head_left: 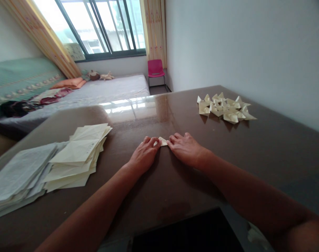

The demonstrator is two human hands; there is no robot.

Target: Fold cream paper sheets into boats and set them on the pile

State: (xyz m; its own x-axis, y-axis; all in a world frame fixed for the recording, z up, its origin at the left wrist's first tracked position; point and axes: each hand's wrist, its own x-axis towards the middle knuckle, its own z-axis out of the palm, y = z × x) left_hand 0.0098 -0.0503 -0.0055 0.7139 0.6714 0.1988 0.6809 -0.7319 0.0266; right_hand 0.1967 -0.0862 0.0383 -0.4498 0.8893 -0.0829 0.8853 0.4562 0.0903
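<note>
A small folded piece of cream paper (163, 141) lies on the brown table, between my two hands. My left hand (145, 154) grips its left end with fingers and thumb closed. On the opposite end, the fingers of my right hand (185, 148) are pressed down on the paper. Both hands hide the ends of the piece, so only its pointed middle shows. To the right and farther back sits a cluster of folded paper boats (224, 106). Left of my left hand is a stack of cream paper sheets (79, 145).
Beside the cream sheets, a thick stack of greyish paper (22, 171) lies at the table's left edge. The glossy brown table (138, 122) reaches toward a bed (122, 84) and a pink chair (156, 68) below the window. A white wall (241, 42) runs along the right.
</note>
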